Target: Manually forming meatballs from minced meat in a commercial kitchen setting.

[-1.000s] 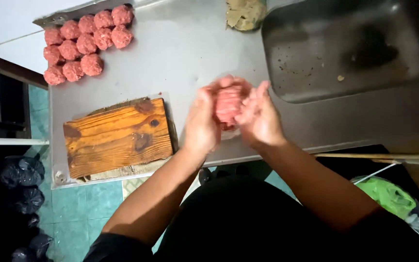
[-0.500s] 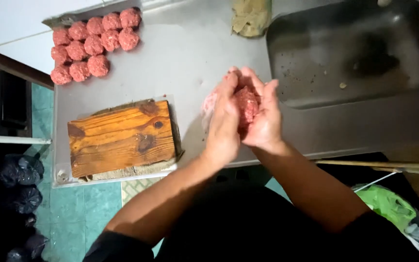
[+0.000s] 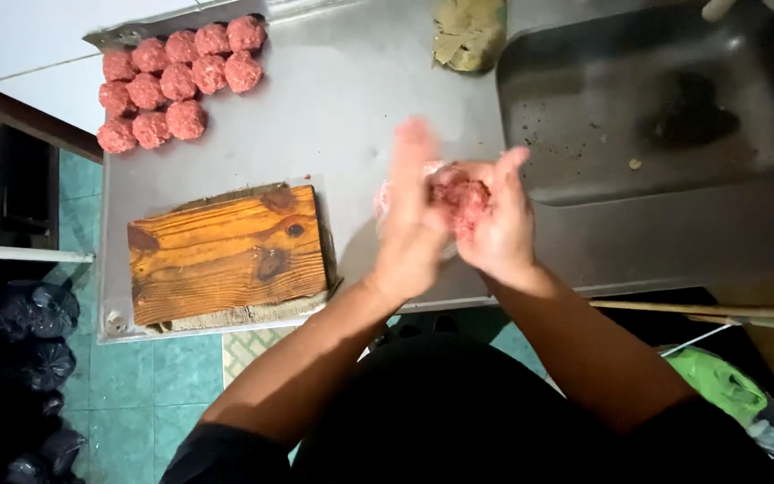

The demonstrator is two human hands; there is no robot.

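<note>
Left hand [image 3: 414, 229] flat and open, right hand [image 3: 494, 224] cupped, pressing 1 raw mince ball [image 3: 460, 199] between palms over steel counter [image 3: 333, 125].

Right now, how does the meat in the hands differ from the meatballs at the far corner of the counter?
The meat lump sits pressed between the left hand and right hand, rough and uneven; the meatballs lie untouched on the steel counter, rounded and lined up in rows. It is one piece; they are many. Both are raw pink mince.
</note>
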